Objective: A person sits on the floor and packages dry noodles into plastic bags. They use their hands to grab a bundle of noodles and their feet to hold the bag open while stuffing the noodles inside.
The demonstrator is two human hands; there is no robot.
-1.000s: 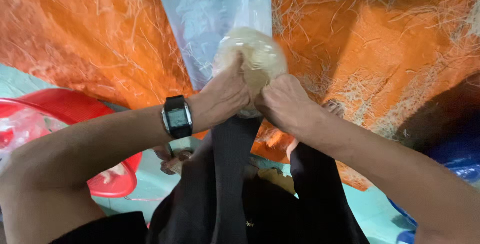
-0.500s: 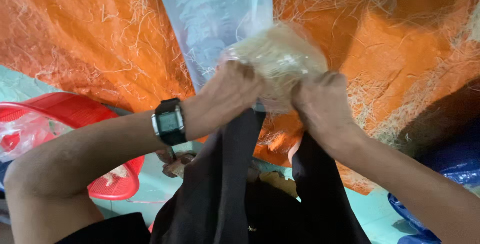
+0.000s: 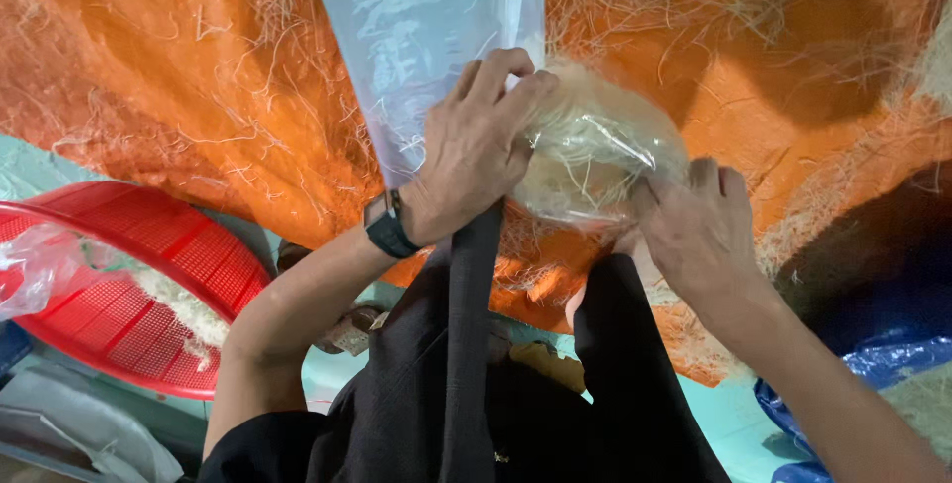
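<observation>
— What have your hands got hold of?

— A clear bag [image 3: 595, 161] packed with pale, stringy fibre. It sits between my two hands, above my knees, over the orange sheet [image 3: 198, 96].

— How is your left hand placed?

— My left hand [image 3: 466, 151] is curled over the bag's upper left side. The fingers [image 3: 496, 71] bend down across the top and press into the plastic, so the hand is mostly closed around that edge. There is a dark watch [image 3: 389, 230] on that wrist.

— And the right?

— My right hand [image 3: 699, 230] is at the bag's lower right. Its fingertips [image 3: 650, 200] touch the plastic and seem to pinch it there. I see only the back of the hand, so I cannot tell how tight that grip is.

— What lies under the bag?

— The orange sheet, littered all over with loose pale strands. A strip of clear film [image 3: 426, 37] runs down the middle of it, from the top edge to just behind my left hand.

— Anything else close by?

— My legs in dark trousers [image 3: 456, 384] fill the bottom middle. To my left stands a red basket [image 3: 149, 245] with a little pale fibre and a crumpled clear wrapper [image 3: 40, 265] inside it. To my far right there is a bit of blue sheeting [image 3: 892, 364], well apart from the bag.
</observation>
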